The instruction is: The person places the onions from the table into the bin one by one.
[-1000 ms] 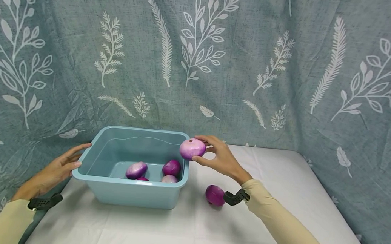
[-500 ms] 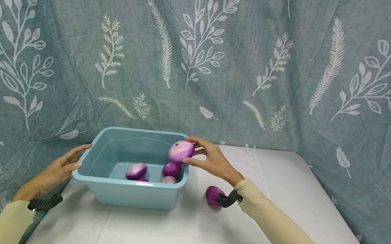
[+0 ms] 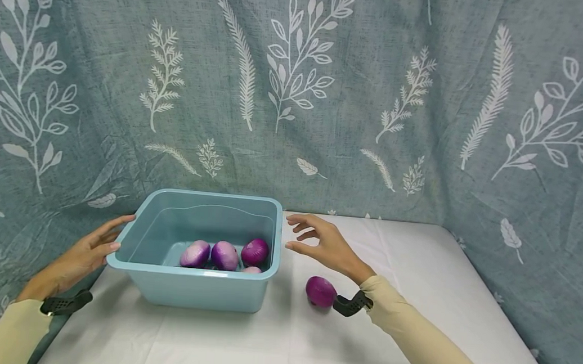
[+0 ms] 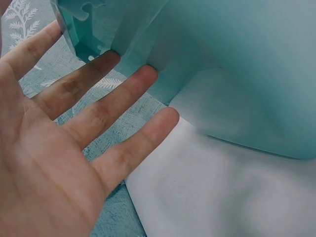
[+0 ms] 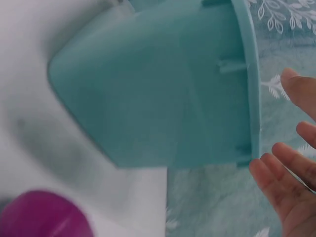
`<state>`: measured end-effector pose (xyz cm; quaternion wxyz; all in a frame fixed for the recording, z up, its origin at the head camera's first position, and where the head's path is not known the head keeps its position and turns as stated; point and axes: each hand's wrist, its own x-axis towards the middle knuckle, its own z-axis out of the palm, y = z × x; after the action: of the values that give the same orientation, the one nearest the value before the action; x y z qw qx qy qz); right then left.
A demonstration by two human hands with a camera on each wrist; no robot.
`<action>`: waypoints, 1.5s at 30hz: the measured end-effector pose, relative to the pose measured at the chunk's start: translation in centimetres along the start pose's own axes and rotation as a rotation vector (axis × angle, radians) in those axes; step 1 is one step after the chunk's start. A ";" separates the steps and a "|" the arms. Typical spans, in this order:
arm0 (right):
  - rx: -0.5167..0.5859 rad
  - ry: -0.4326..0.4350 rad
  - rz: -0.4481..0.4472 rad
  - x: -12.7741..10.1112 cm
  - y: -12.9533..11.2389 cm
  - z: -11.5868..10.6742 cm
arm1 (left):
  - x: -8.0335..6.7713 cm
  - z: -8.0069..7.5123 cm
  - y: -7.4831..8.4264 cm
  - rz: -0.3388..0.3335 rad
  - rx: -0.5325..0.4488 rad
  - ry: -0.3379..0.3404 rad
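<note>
A light blue plastic tub (image 3: 192, 289) holds several purple onions, among them a pale one (image 3: 224, 255) in the middle and a darker one (image 3: 254, 252) at the right. My left hand (image 3: 80, 254) touches the tub's left rim; in the left wrist view its fingers (image 4: 133, 140) stretch along the outer wall. Just outside the right rim, my right hand (image 3: 325, 243) hovers with fingers and thumb parted and nothing between them. One dark purple onion (image 3: 321, 292) lies on the table below the right hand, its edge near the black wrist strap. The tub's front wall hides the lower parts of the onions inside.
A white cloth (image 3: 219, 343) covers the table beneath the tub. Behind and at both sides hangs a blue-green curtain (image 3: 323, 167) with white leaf prints, close to the table's back edge.
My right hand carried a pale onion leftward over the tub rim, let it go inside, then drew back right. The onions in the tub have shifted; the left hand stays put.
</note>
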<state>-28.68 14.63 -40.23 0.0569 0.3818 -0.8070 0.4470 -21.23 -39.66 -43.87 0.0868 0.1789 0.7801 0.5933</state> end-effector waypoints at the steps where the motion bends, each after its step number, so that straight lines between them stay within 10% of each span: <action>1: -0.023 0.000 0.013 -0.4 0.3 -0.2 | 0.0 0.0 0.0 0.000 0.000 -0.002; 23: -0.135 -0.107 0.226 -9.9 6.5 -1.7 | 0.1 -0.2 -0.5 -0.011 0.024 0.004; 45: -0.099 -0.156 0.290 -12.2 7.9 -0.1 | 0.2 -0.2 -0.3 -0.008 0.016 0.005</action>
<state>-25.45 24.01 -50.83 -0.0523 0.2916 -0.8767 0.3789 -21.52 -39.89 -44.12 0.0856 0.1749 0.7857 0.5871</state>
